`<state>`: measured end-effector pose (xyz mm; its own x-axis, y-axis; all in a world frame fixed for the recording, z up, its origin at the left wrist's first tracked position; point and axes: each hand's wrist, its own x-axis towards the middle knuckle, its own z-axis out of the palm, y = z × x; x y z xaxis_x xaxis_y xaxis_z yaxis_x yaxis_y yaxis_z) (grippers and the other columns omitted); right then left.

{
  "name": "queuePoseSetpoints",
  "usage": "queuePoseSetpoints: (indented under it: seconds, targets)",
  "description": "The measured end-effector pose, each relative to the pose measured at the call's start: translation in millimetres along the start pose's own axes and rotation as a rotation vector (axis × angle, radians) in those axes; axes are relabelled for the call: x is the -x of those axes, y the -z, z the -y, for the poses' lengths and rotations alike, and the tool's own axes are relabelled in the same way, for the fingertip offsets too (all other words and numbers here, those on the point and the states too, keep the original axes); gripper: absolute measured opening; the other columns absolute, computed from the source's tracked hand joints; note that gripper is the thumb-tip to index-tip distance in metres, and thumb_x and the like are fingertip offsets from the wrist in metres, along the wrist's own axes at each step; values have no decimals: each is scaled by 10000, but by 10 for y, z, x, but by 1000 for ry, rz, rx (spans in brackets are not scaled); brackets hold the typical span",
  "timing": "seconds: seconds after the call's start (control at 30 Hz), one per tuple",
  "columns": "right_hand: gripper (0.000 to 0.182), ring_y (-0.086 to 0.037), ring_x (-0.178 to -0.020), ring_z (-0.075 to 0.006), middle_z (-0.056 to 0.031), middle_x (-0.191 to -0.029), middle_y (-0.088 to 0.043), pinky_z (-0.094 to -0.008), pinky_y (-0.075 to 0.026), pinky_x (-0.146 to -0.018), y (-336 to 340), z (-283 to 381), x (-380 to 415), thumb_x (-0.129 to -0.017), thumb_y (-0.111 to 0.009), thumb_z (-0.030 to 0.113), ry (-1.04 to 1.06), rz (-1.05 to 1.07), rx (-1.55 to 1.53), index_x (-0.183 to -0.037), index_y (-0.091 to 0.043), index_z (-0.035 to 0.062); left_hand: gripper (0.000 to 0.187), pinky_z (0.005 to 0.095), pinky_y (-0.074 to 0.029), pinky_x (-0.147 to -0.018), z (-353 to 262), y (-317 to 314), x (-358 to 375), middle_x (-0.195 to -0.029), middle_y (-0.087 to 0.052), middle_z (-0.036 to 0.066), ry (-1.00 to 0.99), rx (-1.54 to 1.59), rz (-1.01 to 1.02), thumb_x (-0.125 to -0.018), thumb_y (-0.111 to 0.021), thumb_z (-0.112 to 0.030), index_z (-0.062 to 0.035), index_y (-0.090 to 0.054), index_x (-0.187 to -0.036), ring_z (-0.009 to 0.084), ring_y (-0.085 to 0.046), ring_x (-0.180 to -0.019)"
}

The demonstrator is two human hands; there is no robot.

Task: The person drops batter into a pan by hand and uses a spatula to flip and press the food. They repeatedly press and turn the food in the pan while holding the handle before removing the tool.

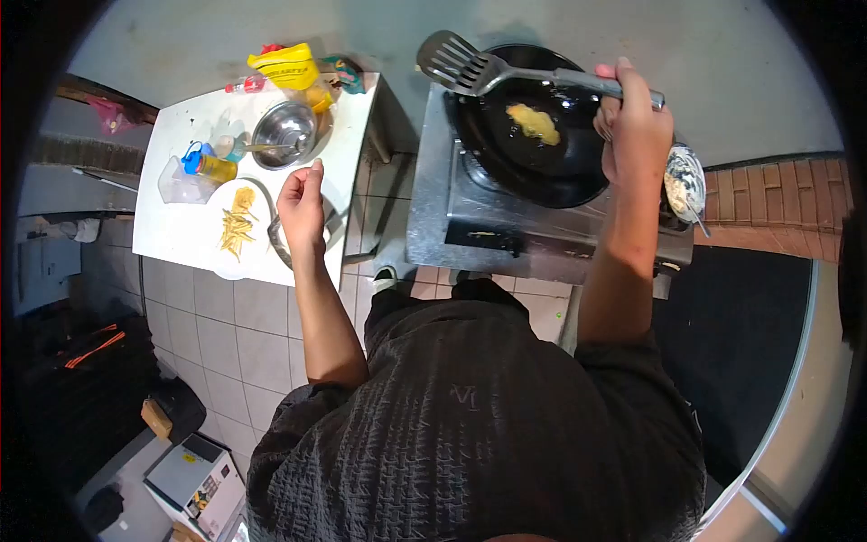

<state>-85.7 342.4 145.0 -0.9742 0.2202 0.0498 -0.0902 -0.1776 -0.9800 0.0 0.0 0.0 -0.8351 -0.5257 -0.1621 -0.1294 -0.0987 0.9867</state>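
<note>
My right hand [637, 126] is wrapped round the handle of a metal slotted spatula [458, 65], whose blade is held out to the left above the wok's rim. Below it, a yellow piece of food [534, 125] lies in the black wok [578, 185], which sits on a steel stove [429, 208]. My left hand [302, 210] hovers by the white table's right side, fingers curled and thumb raised, with nothing visible in it. Close to it are a metal bowl [262, 126] with a utensil inside and a plate [228, 264] of fries and a breaded piece.
On the white table [181, 262] stand a clear plastic container [173, 185], a blue-capped yellow jar [217, 168] and a yellow packet [287, 65]. Right of the stove is a bowl with a white coating [684, 176] and a spoon. A tiled gap separates table and stove.
</note>
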Motion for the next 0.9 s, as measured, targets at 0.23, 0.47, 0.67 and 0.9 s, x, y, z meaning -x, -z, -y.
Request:
queuePoseSetpoints:
  seconds: [0.23,0.47,0.67,0.9]
  targets:
    - [282,-467,-439,-79,-4,-531,-532,-238,-358,-440,-1610,-871,486,-910,-571,257,-30,-94,89,-779,-682,34,208,192,-219,-510,-18,1212,-502,-649,-473,-92,-54,-23,5,-902,-672,-223,-65,-612,-782,9,-312,-569]
    - [146,-672,-712,-322,-186,-838,-675,-357,-529,-632,-2707,-2466,898,-869,-651,144,513,227,446,-956,-674,29,190,192,-227,-484,-26,2042,-756,-645,-484,-81,38,15,-76,-908,-662,-200,-62,-608,-789,7,-326,-546]
    - [150,-653,-705,-346,-179,-803,-659,-393,-525,-631,-2765,-2699,954,-836,-678,103,607,283,560,-963,-663,26,188,189,-234,-479,9,2218,-769,-637,-480,-79,70,22,-68,-910,-657,-194,-60,-612,-787,8,-328,-536]
    - [146,-656,-697,-338,-170,-790,-658,-381,-526,-614,-2676,-2681,897,-828,-689,84,714,293,569,-961,-662,30,198,201,-216,-466,-76,2098,-845,-582,-403,-92,48,41,-15,-916,-638,-188,-78,-584,-761,12,-303,-505]
